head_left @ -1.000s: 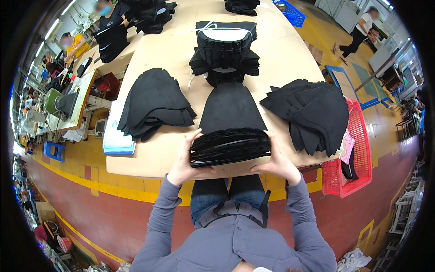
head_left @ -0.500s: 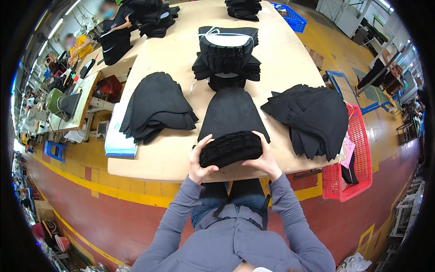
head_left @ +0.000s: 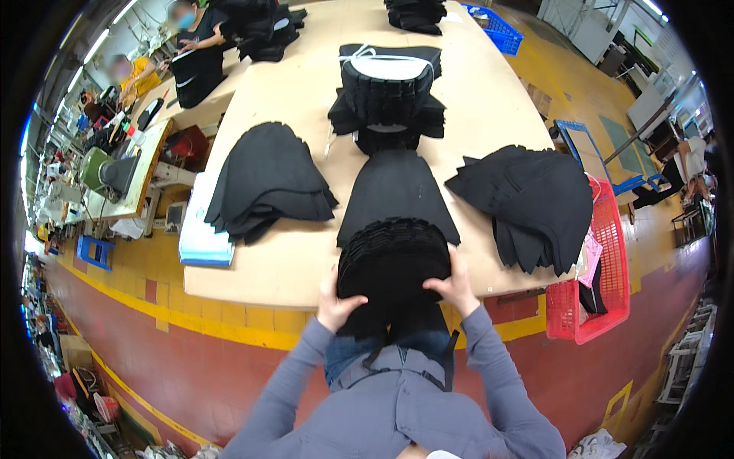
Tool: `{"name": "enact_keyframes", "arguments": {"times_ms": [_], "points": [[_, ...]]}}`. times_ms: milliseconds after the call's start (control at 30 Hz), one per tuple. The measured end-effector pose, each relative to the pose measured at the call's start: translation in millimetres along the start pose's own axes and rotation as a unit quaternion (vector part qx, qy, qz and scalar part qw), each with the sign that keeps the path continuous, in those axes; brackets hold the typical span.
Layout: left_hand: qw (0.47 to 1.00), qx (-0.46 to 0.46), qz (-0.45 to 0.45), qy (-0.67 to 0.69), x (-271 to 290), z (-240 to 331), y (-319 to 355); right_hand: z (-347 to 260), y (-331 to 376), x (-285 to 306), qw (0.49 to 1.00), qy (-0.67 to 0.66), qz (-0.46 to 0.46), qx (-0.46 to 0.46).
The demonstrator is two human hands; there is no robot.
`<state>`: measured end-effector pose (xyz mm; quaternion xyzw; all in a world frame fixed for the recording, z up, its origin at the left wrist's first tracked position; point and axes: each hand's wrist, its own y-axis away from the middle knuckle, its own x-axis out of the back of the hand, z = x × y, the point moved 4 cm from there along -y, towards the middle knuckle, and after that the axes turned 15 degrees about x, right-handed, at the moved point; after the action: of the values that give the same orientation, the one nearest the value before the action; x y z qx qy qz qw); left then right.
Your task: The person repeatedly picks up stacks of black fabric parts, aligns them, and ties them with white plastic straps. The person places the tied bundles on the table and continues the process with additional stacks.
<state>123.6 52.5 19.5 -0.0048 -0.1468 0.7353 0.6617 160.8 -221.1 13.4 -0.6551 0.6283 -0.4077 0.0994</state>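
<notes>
Red and yellow flooring [head_left: 191, 359] shows around the tan table [head_left: 283, 84] as we look down. Right of the table we see a red basket [head_left: 562, 314]; on the table's right side, a fanned black pile [head_left: 531, 200]; on its left, a smaller black pile [head_left: 267, 180]. At the table's near edge we hold a black stack [head_left: 394, 264] — clasped between left hand [head_left: 333, 304] and right hand [head_left: 459, 287], thumbs against it.

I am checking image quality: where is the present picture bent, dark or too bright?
Head view: the table shows a curved front edge; the corners are black; the black stack between left hand and right hand loses detail; a ceiling lamp, upper left, glares white.
</notes>
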Motion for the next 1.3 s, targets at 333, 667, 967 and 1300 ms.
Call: {"name": "enact_keyframes", "arguments": {"times_ms": [333, 667, 967, 1300], "points": [[0.992, 0.121, -0.011, 0.036, -5, 51, -34, -16, 0, 14, 0.989, 0.011, 0.142, -0.036], [0.977, 0.163, 0.106, 0.083, -27, -16, -15, 25, 31, -8, 0.992, 0.003, 0.083, -0.092], [0.984, 0.130, -0.111, -0.050, -9, 5, -49, 6, 16, 13, 0.994, 0.081, 0.041, -0.058], [0.982, 0.130, 0.102, 0.090, -41, 12, -30, 2, 22, 4, 0.978, 0.015, 0.200, -0.056]]}}
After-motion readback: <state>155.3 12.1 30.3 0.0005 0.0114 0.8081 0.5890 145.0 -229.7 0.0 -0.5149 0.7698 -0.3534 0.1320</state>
